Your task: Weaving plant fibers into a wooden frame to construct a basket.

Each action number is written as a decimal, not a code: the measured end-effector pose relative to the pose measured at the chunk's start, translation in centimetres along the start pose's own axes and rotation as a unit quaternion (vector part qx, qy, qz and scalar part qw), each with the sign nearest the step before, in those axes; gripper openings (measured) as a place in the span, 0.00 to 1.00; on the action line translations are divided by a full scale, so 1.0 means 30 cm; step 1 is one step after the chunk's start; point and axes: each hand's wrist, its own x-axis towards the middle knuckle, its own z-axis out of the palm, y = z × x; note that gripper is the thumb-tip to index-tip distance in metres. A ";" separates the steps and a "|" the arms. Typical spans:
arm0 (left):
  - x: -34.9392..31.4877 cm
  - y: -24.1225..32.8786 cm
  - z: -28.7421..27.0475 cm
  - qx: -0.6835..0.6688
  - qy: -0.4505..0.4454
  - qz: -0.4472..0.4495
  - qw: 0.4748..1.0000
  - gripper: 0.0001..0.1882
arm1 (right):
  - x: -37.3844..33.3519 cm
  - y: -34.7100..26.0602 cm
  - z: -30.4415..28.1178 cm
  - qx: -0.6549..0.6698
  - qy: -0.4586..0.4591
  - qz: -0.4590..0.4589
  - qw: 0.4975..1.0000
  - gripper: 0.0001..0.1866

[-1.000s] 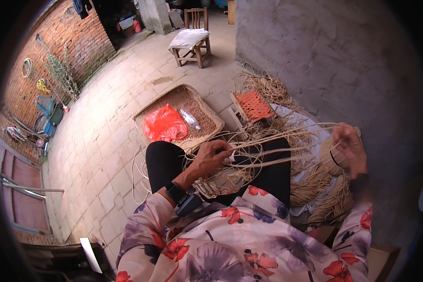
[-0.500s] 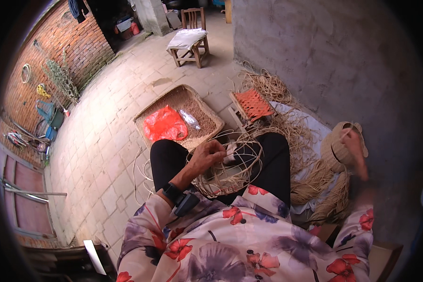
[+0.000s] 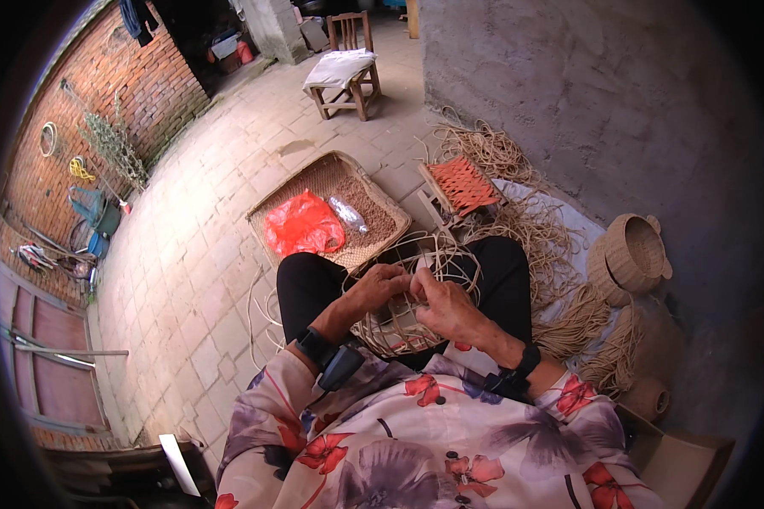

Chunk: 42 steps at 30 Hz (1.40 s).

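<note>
A loose, open tangle of pale cane-like strands (image 3: 388,336) rests in my lap, its ends looping up between my knees. Over its upper part my left hand (image 3: 377,287) is closed, its fingers bent around the strands. My right hand (image 3: 452,310) meets it at the fingertips, thumb and fingers pinched together. What the right fingers hold is too small to make out. Small white material shows just above the right fingertips, and my hands hide part of the strand work.
Ahead lies a shallow woven tray (image 3: 338,159) with brown bits, a red plastic bag (image 3: 304,222) and a clear plastic piece (image 3: 348,215). Right are an orange-topped stool (image 3: 462,184), cord bundles (image 3: 581,327) on a white sheet, and woven baskets (image 3: 635,252) by the wall. Farther stands a chair (image 3: 345,72).
My right hand has come in from beside the baskets at the right to meet my left hand over the lap. The left hand has stayed at the strands.
</note>
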 end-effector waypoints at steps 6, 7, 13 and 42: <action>-0.031 0.019 0.009 -0.157 0.020 0.011 0.987 0.14 | -0.035 0.047 -0.007 -0.092 0.021 0.053 0.994 0.09; -0.036 0.021 0.016 -0.174 0.033 0.013 0.984 0.13 | -0.035 0.059 -0.016 -0.084 0.010 0.042 0.996 0.07; -0.061 0.046 0.040 0.043 0.061 0.041 0.996 0.12 | -0.011 0.097 -0.067 0.265 -0.064 0.151 0.950 0.14; 0.019 0.018 0.011 0.114 0.203 0.067 0.970 0.15 | -0.486 0.525 -1.154 -0.164 0.319 0.234 0.904 0.12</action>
